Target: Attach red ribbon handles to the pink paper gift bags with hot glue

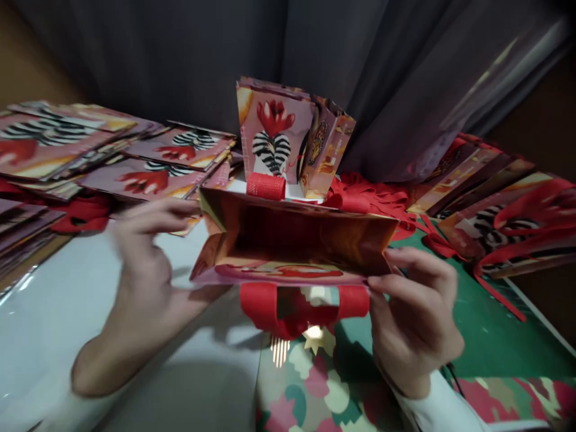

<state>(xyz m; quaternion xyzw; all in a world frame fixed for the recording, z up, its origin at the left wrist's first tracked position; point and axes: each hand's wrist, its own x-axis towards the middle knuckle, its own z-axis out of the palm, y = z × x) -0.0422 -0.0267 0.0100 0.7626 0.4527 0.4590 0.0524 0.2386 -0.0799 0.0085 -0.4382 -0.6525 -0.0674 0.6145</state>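
Observation:
A paper gift bag with red ribbon handles is held up with its mouth towards me, showing its dark inside. My right hand pinches the bag's right side edge between thumb and fingers. My left hand, partly blurred, spans the left side, its thumb under the front panel and its fingers by the back corner. One red ribbon handle hangs in front of the bag; the other handle shows at the back rim.
Flat stacks of printed bags lie at the left. Standing bags are behind, before a dark curtain. Red ribbons lie in a heap, with more bags at the right. A green surface and patterned paper show below.

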